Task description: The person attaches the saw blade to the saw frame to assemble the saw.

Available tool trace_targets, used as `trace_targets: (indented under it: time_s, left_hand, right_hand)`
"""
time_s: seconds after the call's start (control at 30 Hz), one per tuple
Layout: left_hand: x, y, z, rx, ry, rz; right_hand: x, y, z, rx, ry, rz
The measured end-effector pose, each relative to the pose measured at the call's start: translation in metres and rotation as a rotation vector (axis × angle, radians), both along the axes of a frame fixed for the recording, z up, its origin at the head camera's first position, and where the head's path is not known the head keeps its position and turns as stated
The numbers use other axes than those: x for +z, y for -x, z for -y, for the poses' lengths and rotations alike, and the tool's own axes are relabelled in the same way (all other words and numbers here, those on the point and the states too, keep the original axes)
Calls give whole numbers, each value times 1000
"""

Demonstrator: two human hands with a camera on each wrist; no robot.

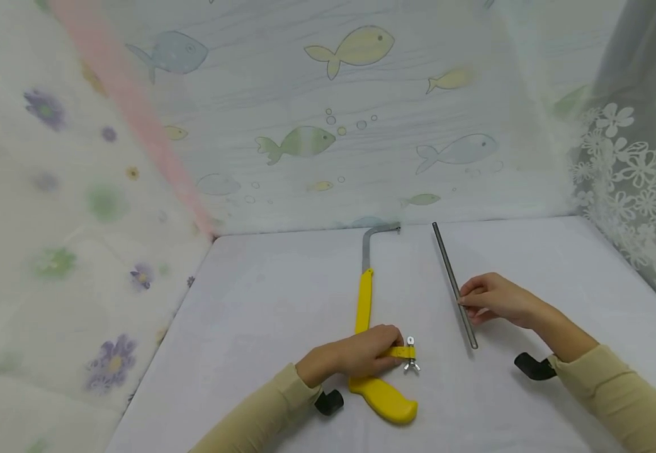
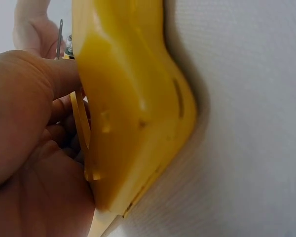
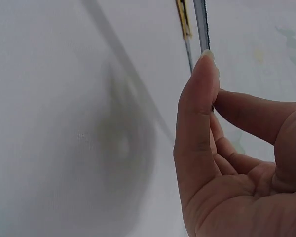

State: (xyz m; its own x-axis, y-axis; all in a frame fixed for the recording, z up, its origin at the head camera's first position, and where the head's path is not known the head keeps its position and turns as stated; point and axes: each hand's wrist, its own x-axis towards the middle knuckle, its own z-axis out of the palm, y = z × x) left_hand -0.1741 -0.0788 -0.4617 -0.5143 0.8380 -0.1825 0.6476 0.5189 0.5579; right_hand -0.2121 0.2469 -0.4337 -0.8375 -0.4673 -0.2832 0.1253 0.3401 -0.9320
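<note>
A yellow-handled saw frame (image 1: pixel 364 308) lies on the white table (image 1: pixel 282 302), its grey metal arm (image 1: pixel 369 242) pointing away from me. My left hand (image 1: pixel 391 346) grips the yellow frame just above the handle (image 2: pixel 133 98), next to a metal wing nut (image 1: pixel 411 363). In the left wrist view the left hand (image 2: pixel 34 123) has its fingers curled against the yellow plastic. To the right lies a long grey metal blade (image 1: pixel 449 270). My right hand (image 1: pixel 466 301) pinches this blade (image 3: pixel 201 24) near its near end between thumb (image 3: pixel 200 98) and fingers.
Fish-print sheeting (image 1: pixel 328 126) walls off the back of the table. Flower-print fabric (image 1: pixel 67 220) hangs on the left and white lace (image 1: pixel 639 182) on the right. Black wrist straps (image 1: pixel 534 367) show at both sleeves.
</note>
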Motion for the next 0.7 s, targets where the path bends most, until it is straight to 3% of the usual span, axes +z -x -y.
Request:
trace_targets:
  time_s: [0.7]
  left_hand:
    - [-6, 5, 2, 0, -44, 0]
  right_hand:
    - [-5, 11, 33, 49, 44, 40]
